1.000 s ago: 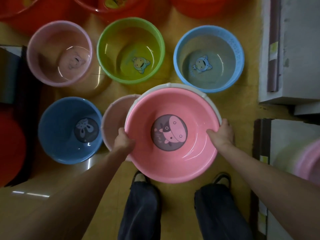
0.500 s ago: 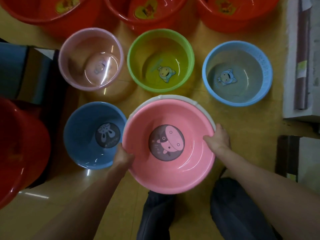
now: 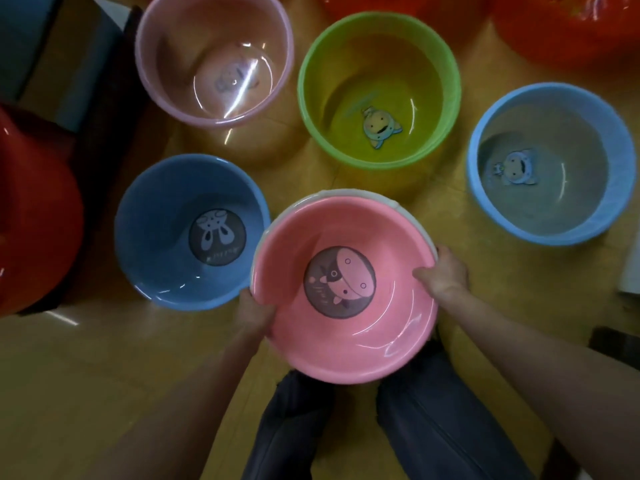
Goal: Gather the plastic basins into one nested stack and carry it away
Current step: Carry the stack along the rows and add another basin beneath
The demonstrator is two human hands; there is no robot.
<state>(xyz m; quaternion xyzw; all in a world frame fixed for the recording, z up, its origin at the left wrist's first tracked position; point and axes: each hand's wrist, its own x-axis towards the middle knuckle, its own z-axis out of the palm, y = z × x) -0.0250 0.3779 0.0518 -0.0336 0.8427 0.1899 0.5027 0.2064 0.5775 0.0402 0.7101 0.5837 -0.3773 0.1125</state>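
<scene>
A pink basin (image 3: 388, 327) with a cartoon sticker sits nested inside a white basin (image 3: 412, 216), of which only the rim shows. My left hand (image 3: 254, 311) grips the stack's left rim and my right hand (image 3: 443, 273) grips the right rim, thumb inside. The stack hangs above the yellow floor in front of my legs. On the floor stand a blue basin (image 3: 162, 244) just left of the stack, a clear pink basin (image 3: 214, 60), a green basin (image 3: 379, 90) and a light blue basin (image 3: 554, 164).
A big red tub (image 3: 34, 216) stands at the left edge, and more red tubs (image 3: 561, 26) line the top right. A dark box or shelf (image 3: 69, 64) sits at the upper left. My dark trouser legs (image 3: 433, 427) are below the stack.
The held stack has shifted left and now covers the pale basin that showed beside it a second ago. The view has swung, so the floor basins lie further right and closer.
</scene>
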